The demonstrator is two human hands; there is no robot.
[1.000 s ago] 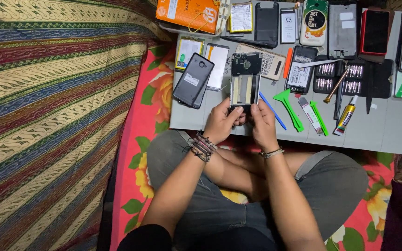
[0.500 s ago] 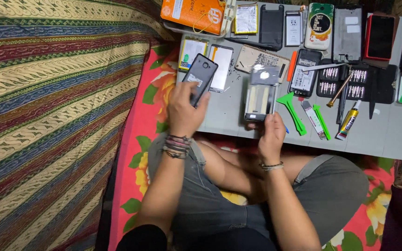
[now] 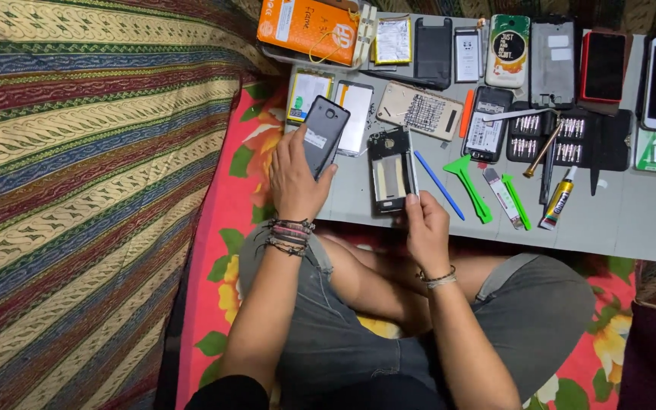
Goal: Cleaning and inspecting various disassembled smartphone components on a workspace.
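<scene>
Head view: two hands at a grey surface (image 3: 632,220).
Left hand (image 3: 295,178) fingers grip a dark phone (image 3: 325,135); right hand (image 3: 427,228) fingers hold an opened phone frame (image 3: 391,168) beside a blue pry tool (image 3: 439,184).

A person seen from above, seated, with both forearms bare to the elbow. The left hand (image 3: 294,178) has a thick stack of dark beaded and corded bracelets (image 3: 288,234) around the wrist, some with loose thread ends. The right hand (image 3: 427,228) has a single thin, pale bracelet (image 3: 439,278) at the wrist. The person wears faded grey denim shorts (image 3: 540,319) ending above the bare knees, and a dark top shows at the bottom edge.
</scene>
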